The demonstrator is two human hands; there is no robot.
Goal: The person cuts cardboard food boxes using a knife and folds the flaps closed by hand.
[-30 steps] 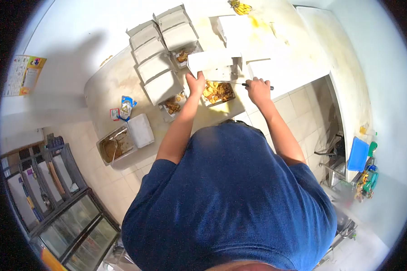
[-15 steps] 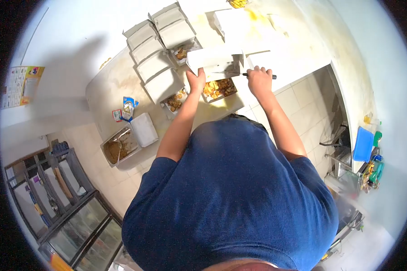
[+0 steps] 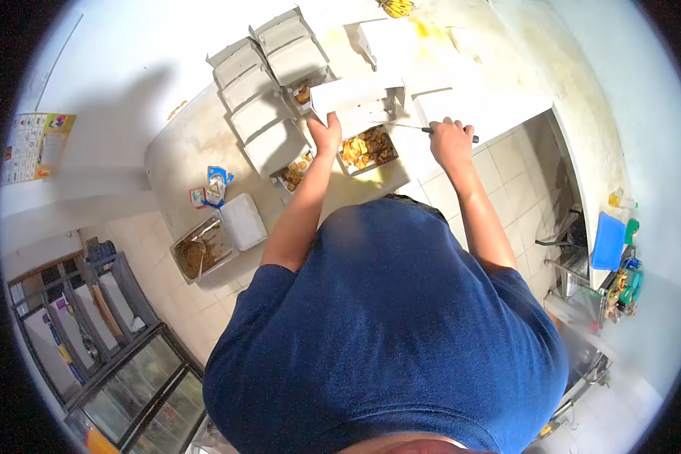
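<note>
My left hand grips the left edge of an open white cardboard food box, thumb and fingers apart around its edge. Yellow and brown food pieces fill the box's near part. To the right, my right hand is closed around the black handle of a knife. The thin blade points left, over the box's right side. Left of my left hand, another open food box holds brown food, and a further box behind also shows food inside.
More open boxes stand in rows at the back left. A metal container with brown sauce and a spoon sits at the counter's left edge, beside a white lid and a blue-white packet. Bananas lie at the far back.
My right hand has moved right with the knife, drawing the blade partly away from the box. My left hand stays at the box's edge, almost unmoved.
</note>
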